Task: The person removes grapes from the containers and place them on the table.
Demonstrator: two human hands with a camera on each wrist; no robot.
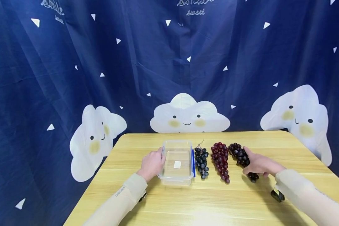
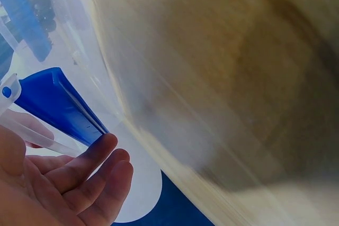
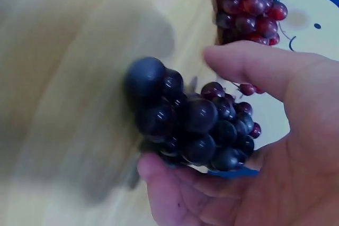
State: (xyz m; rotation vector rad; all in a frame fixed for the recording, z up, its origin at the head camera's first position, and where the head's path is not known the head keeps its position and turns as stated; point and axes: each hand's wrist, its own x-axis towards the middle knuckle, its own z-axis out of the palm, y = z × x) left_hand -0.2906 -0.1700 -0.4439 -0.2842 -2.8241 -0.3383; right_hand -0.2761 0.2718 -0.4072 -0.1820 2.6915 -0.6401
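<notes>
A clear plastic food container (image 1: 173,180) with blue side latches stands on the table. My left hand (image 1: 152,164) grips its left rim, the thumb over the edge and the other fingers outside by a blue latch (image 2: 61,104). To the right lies a bunch of dark grapes (image 3: 198,117), straddled by my right hand (image 1: 260,164). In the right wrist view the fingers lie along one side of this bunch, while the thumb stands apart from it on the other. Between container and right hand lie a bunch of red grapes (image 1: 220,158) and a blue-black bunch (image 1: 201,163).
The wooden table (image 1: 186,204) has rounded far corners. Behind it hangs a dark blue curtain (image 1: 164,62) with white clouds and triangles. The blue-black bunch lies close beside the container's right latch (image 1: 193,163).
</notes>
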